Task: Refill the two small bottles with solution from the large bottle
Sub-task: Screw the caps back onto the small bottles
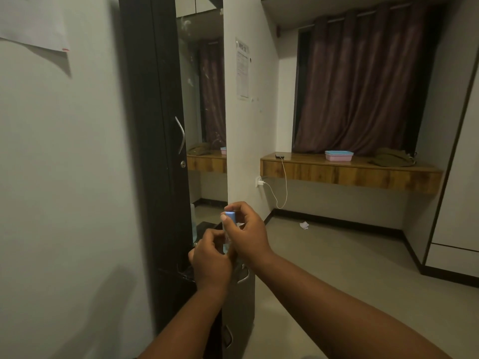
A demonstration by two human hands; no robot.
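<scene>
Room: pale walls, a dull grey floor (324, 268), and dark maroon curtains (363, 86) drawn across the far window.
Wardrobe: a tall dark door (153, 151) with a curved metal handle stands at the left, with a mirror panel (204, 99) beside it reflecting the curtains.
Desk: a wooden wall-mounted desk (350, 174) runs under the curtains, well beyond the hands.
Containers: 1 pink box with a blue lid (339, 156) sits closed on the desk; its contents are hidden.
Other desk items: an olive cloth bundle (391, 158) lies right of the box, and a dark phone (279, 156) lies at the left end with a white cable (285, 187) hanging to a wall charger.
Cabinet: a grey unit (239, 301) stands on the floor directly below the hands.
Small bottle: a clear small bottle (227, 243) is held upright in mid-air between both hands, over the cabinet; any liquid inside cannot be judged.
Left hand: the left hand (211, 257) wraps its fingers around the bottle's lower body.
Right hand: the right hand (246, 229) pinches the blue cap (230, 217) at the bottle's top between thumb and fingers.
Floor scrap: a crumpled white paper (304, 225) lies near the skirting.
</scene>
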